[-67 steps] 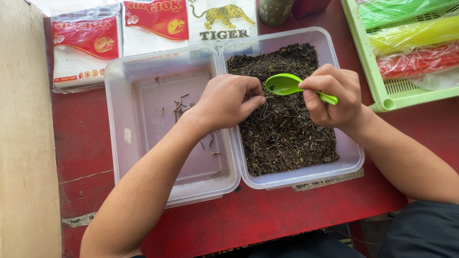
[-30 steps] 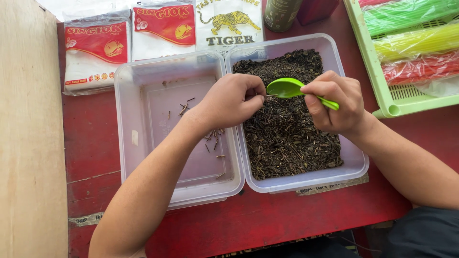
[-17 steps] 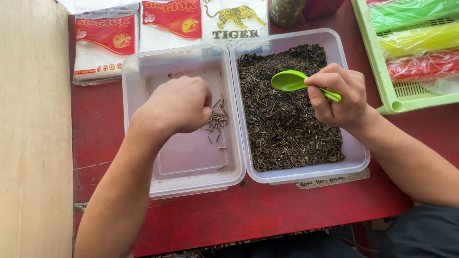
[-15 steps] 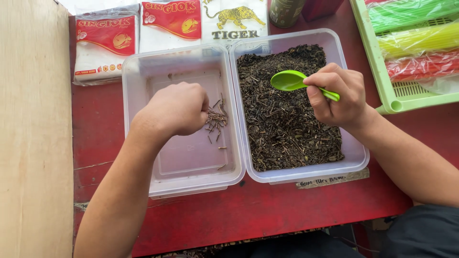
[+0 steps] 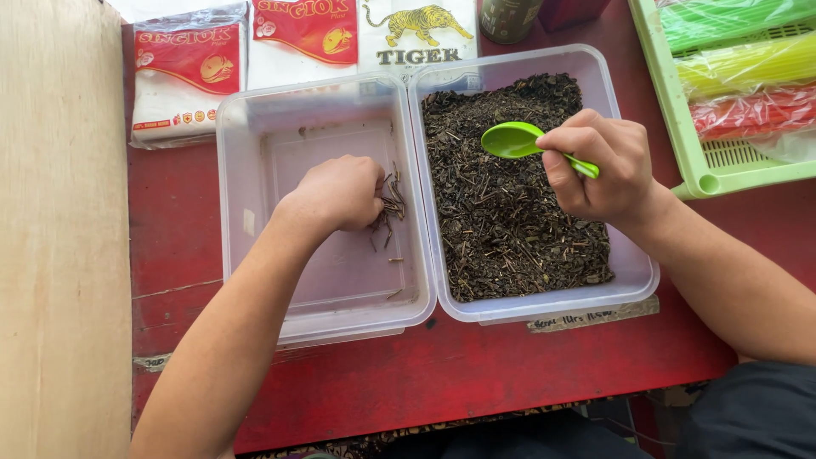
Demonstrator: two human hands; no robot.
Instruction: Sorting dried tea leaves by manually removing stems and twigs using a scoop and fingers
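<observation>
Two clear tubs side by side, mid-frame, on a red table [image 5: 476,374].

Left hand [image 5: 338,194], fingers curled narrow, rests in the left tub [image 5: 255,127] at a small pile of stems [image 5: 389,204]; whether it pinches any, I can't tell. Right hand [image 5: 599,166] grips one green spoon [image 5: 513,140] over the right tub [image 5: 633,272] (full of dark tea leaves [image 5: 510,229]). Three packets [image 5: 183,68] upper left; one green basket [image 5: 680,127] upper right; pale wood board [image 5: 51,255] along the left.

Likely a small drink stall or shop. Worn red-painted wooden counter [image 5: 476,374] with stacked packets of clear plastic bags [image 5: 187,72]. Pale green plastic basket [image 5: 680,144] of bundled coloured straws [image 5: 739,64].
</observation>
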